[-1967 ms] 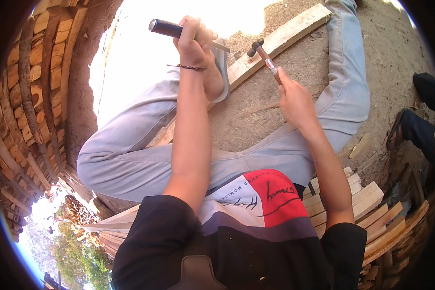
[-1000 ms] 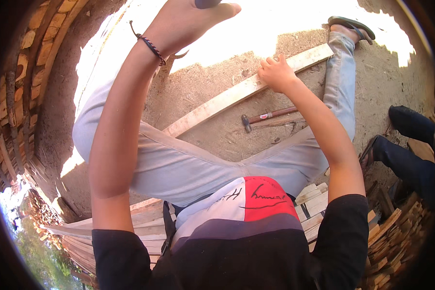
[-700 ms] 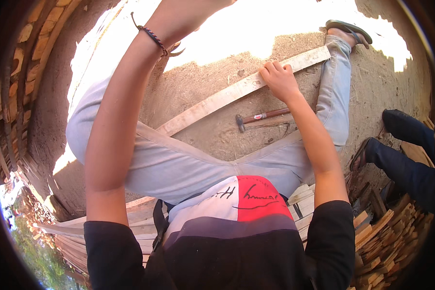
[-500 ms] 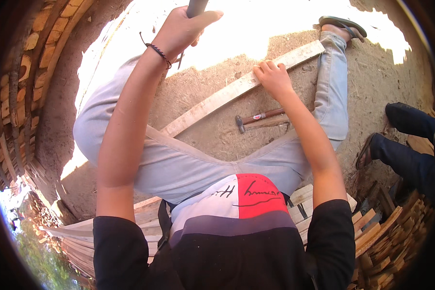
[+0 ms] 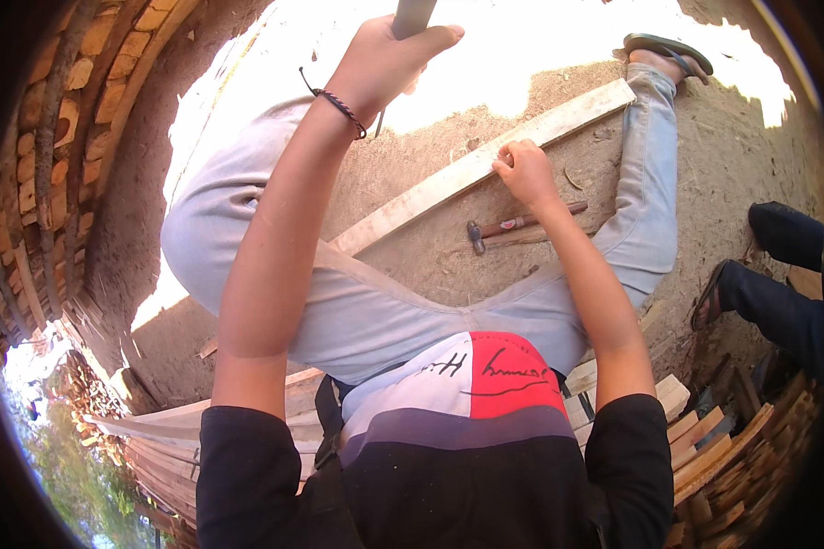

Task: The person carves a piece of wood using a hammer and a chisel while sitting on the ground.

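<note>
My left hand [image 5: 386,66] is closed round a dark grey bar-like handle [image 5: 414,16] that runs out of the top of the picture. A thin dark piece shows below the wrist; what tool this belongs to, I cannot tell. A long pale wooden plank [image 5: 430,197] lies slantwise on the ground between my legs. At its near edge my right hand [image 5: 527,174] has its fingers curled into a pinch; anything inside them is too small to make out. Nearer to me, a hammer [image 5: 513,224] with a brown wooden handle rests on the dirt, below my right hand.
Stacked wood [image 5: 101,87] lines the left side. Sawn boards [image 5: 165,448] lie behind me, with more timber pieces [image 5: 751,457] at the lower right. Another person's legs [image 5: 769,302] in dark trousers are on the right. My sandalled foot [image 5: 664,59] is beyond the plank's far end.
My right hand has come off the plank's upper face to its near edge, its fingers now curled. The left hand keeps its hold on the handle. The whole view has shifted slightly.
</note>
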Motion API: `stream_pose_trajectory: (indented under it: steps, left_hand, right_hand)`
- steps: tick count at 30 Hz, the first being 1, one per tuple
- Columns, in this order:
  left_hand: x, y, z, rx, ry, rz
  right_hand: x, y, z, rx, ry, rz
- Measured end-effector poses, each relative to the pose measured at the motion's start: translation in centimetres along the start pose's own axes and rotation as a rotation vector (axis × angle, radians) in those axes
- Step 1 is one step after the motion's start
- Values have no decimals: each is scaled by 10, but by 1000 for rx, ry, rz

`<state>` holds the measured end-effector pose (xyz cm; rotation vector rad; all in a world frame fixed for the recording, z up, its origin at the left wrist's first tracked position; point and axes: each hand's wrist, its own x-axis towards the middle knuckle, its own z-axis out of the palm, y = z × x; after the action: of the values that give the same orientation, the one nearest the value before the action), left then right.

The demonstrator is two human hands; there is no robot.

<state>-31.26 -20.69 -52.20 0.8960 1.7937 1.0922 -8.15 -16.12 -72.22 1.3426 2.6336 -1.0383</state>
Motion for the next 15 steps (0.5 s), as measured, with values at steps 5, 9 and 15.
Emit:
stream_pose_trajectory:
  steps: [5, 9, 15]
  left_hand:
    - [4, -5, 1, 27, 12, -7]
    - [5, -9, 0, 25, -6, 8]
    - [3, -12, 1, 53, 15, 6]
  right_hand:
    - [-3, -10, 13, -89, 54, 30]
    - [-2, -17, 20, -176, 40, 79]
    - [12, -23, 16, -188, -118, 262]
